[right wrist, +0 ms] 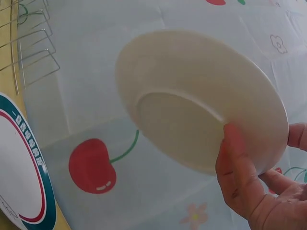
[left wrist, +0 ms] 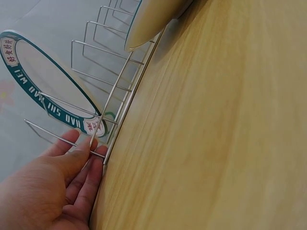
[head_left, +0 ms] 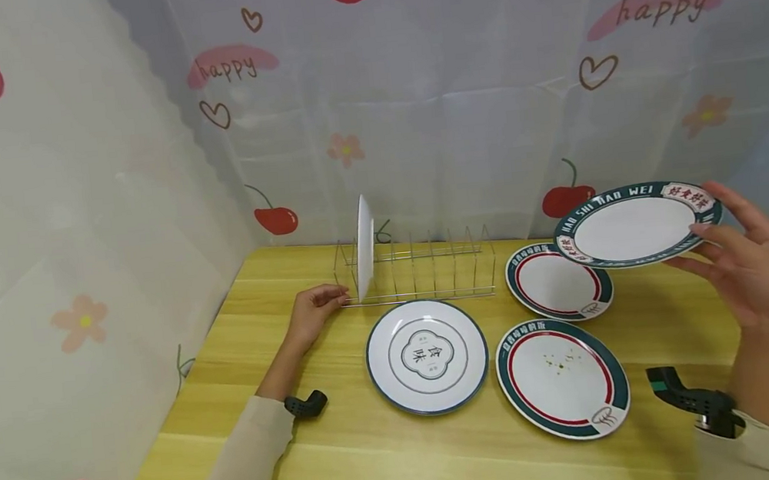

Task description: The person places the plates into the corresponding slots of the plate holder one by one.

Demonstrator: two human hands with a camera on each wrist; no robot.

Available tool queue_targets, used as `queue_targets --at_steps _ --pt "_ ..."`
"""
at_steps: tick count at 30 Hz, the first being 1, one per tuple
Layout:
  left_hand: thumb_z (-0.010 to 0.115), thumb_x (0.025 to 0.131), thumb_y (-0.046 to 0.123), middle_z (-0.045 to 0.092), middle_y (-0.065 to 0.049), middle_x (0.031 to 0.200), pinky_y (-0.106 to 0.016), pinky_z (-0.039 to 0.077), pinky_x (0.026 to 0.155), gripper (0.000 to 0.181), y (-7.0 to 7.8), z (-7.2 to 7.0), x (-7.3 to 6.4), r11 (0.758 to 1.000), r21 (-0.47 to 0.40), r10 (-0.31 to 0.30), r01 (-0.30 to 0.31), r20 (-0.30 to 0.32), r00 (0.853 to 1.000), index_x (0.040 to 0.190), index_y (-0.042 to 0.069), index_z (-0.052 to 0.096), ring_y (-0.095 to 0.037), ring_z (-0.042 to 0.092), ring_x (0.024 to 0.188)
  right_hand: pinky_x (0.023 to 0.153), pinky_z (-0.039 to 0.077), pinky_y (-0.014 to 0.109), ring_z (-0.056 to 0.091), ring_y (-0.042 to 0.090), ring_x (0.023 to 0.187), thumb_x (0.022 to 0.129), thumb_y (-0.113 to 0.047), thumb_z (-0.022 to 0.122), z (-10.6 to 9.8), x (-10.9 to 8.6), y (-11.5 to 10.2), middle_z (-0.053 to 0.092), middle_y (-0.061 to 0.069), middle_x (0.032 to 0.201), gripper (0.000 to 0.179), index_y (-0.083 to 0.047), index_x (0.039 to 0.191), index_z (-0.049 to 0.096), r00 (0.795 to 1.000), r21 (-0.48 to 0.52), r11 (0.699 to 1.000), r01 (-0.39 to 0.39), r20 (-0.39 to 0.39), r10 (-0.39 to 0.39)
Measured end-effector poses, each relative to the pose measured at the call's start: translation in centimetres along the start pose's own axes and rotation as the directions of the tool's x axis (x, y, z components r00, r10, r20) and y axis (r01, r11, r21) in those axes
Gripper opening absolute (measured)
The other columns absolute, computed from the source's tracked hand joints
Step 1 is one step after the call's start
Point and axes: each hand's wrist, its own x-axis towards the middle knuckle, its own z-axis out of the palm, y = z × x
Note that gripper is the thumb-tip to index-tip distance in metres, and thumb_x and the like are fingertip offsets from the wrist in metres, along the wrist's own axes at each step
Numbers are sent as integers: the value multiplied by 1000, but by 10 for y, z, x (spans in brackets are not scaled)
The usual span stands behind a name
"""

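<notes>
A white plate with a dark green lettered rim [head_left: 633,225] is held in the air by my right hand [head_left: 751,259], thumb over the rim and fingers beneath. Its plain underside [right wrist: 177,124] faces the right wrist view. My left hand [head_left: 315,314] pinches the lower left end of a wire dish rack [head_left: 434,295]; in the left wrist view the thumb and fingers [left wrist: 81,160] close round the wire. One plate [head_left: 365,249] stands upright in the rack near its left end, and its green lettered rim [left wrist: 48,101] shows in the left wrist view.
A blue-rimmed plate [head_left: 398,378] lies flat before the rack. Right of it lies a green-rimmed plate [head_left: 560,401] with small specks on it. A similar plate [head_left: 548,282] lies behind, below the raised one. A patterned cloth [head_left: 459,148] hangs behind the wooden table [head_left: 378,465].
</notes>
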Motion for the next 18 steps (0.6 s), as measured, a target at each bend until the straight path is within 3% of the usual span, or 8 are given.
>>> queue_targets --at_steps 8,18 --pt "69 94 -2 74 -21 108 -30 61 85 19 3 0 -1 1000 12 -1 1 -8 1000 112 -5 74 -19 75 94 72 63 30 70 16 93 103 7 47 18 0 0 29 4 151 56 -15 155 42 999 -33 999 -15 46 17" --pt "68 94 -4 73 -25 106 -31 61 84 19 2 2 0 999 -47 17 -17 -3 1000 112 -9 72 -20 75 92 76 62 27 67 16 99 104 5 47 44 -1 5 28 4 152 57 -17 157 40 993 -72 995 -62 98 69"
